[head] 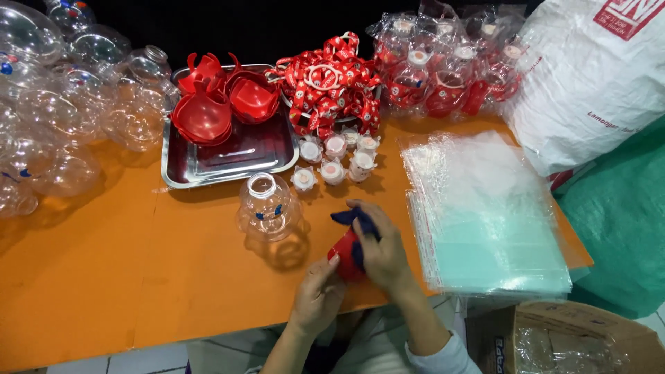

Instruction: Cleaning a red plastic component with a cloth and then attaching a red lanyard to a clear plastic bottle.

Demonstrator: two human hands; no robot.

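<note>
Both hands meet at the near edge of the orange table (138,277), which leaves open surface to their left. Beyond them a steel tray (228,156) carries red shells (208,114); right of the hands lies a stack of clear bags (485,215), reaching almost to the table's right edge. Just ahead and to the left stands a clear jar (267,208), upright, mouth up, with small white caps (332,163) behind it. Held between the hands is a red piece (344,257) with a dark blue part (357,221) pointing away from the person; its long axis cannot be told. Right hand (384,253) curls closed over it; left hand (317,294) pinches its lower side.
</note>
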